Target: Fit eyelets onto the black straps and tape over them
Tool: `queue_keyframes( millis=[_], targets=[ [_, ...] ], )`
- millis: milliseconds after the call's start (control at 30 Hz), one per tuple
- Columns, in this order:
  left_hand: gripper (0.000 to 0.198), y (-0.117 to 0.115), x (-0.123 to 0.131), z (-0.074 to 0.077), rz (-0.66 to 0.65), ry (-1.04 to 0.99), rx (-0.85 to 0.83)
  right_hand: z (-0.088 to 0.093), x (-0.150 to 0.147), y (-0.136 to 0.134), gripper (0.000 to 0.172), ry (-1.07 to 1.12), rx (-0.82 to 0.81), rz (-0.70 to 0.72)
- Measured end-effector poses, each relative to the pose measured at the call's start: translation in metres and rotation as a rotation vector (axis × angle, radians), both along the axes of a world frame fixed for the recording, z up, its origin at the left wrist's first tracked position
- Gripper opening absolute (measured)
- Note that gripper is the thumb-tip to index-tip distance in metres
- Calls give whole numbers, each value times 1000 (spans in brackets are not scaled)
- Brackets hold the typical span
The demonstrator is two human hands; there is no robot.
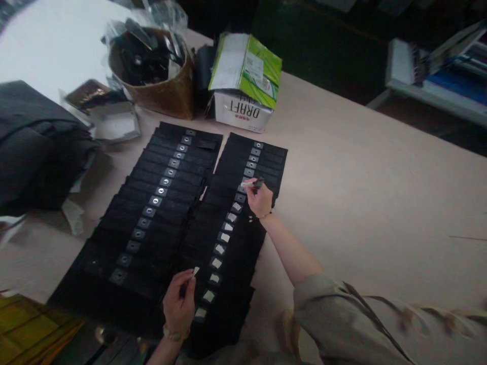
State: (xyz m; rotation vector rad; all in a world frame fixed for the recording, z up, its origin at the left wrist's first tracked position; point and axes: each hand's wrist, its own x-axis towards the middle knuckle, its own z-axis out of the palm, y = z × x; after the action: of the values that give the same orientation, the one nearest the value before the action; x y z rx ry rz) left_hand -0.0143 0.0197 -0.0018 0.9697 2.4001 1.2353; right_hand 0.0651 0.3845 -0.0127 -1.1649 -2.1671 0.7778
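The person's two hands are well apart, and both work above many matte black rectangular strips (152, 213), which lie overlapped like roof tiles in two long columns in the middle of the pale, smooth tabletop (361, 203). The left hand (178, 304) is at 6 o'clock and pinches a small white slip (196, 271) between the fingers. The right hand (259, 198), near the centre, holds a dark pen-shaped tool (258, 183) and touches the right column. Each strip has a small square patch. In the left column, these are grey and shiny (155, 201), with a round hole, and in the lower right column, they are white (216, 263). A beige wrinkled sleeve (342, 314) covers the right arm at 4 o'clock.

At 11 o'clock stands a brown, rough paper container (178, 96), full of black pieces and clear plastic. Beside it, at 12 o'clock, is a white cardboard carton (243, 114) with the big black word "DRAFT" and small red writing; a green and white package (258, 66) lies on top of it. A soft dark grey cloth pile (38, 147) is at 9 o'clock.
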Motion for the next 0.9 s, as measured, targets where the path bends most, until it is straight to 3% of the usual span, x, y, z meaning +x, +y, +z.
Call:
queue_keyframes(
  millis=[200, 533, 767, 900],
  targets=[
    [6, 3, -3, 3, 2, 27, 31, -18, -2, -4, 19, -24, 42, 9],
    [5, -5, -7, 0, 31, -5, 30, -10, 10, -33, 19, 4, 7, 41],
    [5, -5, -7, 3, 45, -19, 52, 13, 12, -54, 22, 102, 87, 21],
    [5, -5, -7, 2, 31, -3, 50, -1, 16, -67, 22, 17, 60, 77]
  ],
)
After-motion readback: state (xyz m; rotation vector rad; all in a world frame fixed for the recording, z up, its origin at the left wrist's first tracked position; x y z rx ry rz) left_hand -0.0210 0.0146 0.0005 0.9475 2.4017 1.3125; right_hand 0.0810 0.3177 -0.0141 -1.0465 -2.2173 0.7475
